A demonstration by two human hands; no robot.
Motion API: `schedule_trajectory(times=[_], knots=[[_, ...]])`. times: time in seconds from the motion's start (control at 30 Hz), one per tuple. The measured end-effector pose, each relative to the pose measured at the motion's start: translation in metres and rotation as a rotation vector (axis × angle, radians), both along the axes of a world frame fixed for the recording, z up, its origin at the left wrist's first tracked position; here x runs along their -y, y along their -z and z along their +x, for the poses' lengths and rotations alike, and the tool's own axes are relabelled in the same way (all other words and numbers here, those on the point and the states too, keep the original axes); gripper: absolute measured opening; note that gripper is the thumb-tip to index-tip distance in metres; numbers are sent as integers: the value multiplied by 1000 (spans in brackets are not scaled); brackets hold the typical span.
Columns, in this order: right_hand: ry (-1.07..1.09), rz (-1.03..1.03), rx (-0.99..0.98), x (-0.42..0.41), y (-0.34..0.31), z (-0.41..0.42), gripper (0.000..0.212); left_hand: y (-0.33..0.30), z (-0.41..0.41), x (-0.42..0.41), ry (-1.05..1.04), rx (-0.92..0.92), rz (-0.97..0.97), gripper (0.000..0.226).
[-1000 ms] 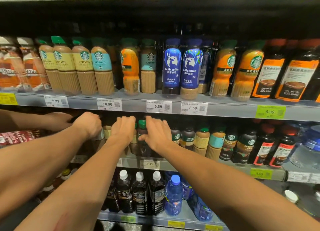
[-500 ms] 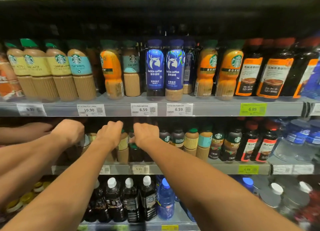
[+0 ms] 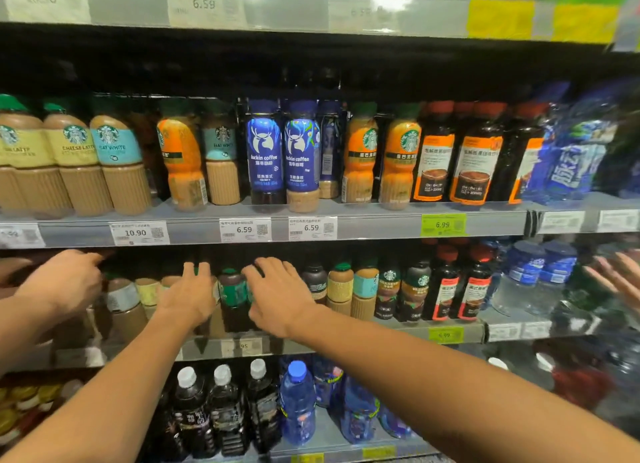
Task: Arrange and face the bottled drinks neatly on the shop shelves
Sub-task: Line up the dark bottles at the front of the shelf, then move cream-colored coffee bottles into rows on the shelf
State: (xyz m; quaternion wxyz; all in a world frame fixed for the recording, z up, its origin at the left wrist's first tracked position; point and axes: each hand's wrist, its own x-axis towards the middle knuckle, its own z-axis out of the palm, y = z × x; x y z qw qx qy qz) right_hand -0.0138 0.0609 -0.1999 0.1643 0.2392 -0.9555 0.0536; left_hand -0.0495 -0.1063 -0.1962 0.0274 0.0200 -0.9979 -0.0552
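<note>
On the middle shelf stands a row of small coffee bottles. My left hand lies over a beige coffee bottle, fingers stretched together into the shelf; the bottle under it is mostly hidden. My right hand sits beside it, thumb and fingers closed around a dark bottle with a green label that stands upright between my two hands. To the right stand a dark-capped bottle, beige and teal bottles and red-capped black coffee bottles.
Another person's hand reaches into the same shelf from the left, and a blurred open hand enters at the right edge. The upper shelf holds Starbucks and Luckin bottles. Dark tea and blue water bottles stand below.
My fingers have uncurled from fists and stretched deeper over the bottles. The view has swung right, and a hand has appeared at the right edge.
</note>
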Motion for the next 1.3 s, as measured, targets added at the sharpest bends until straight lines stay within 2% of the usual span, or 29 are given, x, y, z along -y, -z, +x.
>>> schedule_trajectory(times=[0.1, 0.3, 0.4, 0.47, 0.6, 0.73, 0.87, 1.07, 1.23, 1.3], knots=[[-19, 13, -20, -44, 1, 16, 53, -5, 12, -10, 3, -5, 21, 73], [162, 51, -130, -120, -12, 21, 56, -19, 28, -21, -15, -14, 84, 83], [373, 0, 84, -132, -28, 6, 62, -33, 38, -27, 9, -40, 93, 86], [420, 26, 241, -135, -28, -4, 68, -38, 45, -25, 24, -31, 89, 86], [413, 113, 241, -141, -19, -16, 70, -38, 69, -10, 14, 69, 103, 77], [391, 78, 282, -153, -16, -24, 61, -31, 90, 3, -1, 122, 27, 75], [360, 103, 219, -154, -11, -23, 47, -33, 97, 9, -8, 134, 0, 70], [340, 158, 113, -146, -15, -24, 47, -63, 94, -8, 11, -13, 4, 67], [319, 210, 5, -146, -13, -17, 52, -95, 89, -27, 13, -116, 134, 41], [284, 217, -28, -146, -10, -15, 57, -107, 88, -34, 7, -154, 161, 37]])
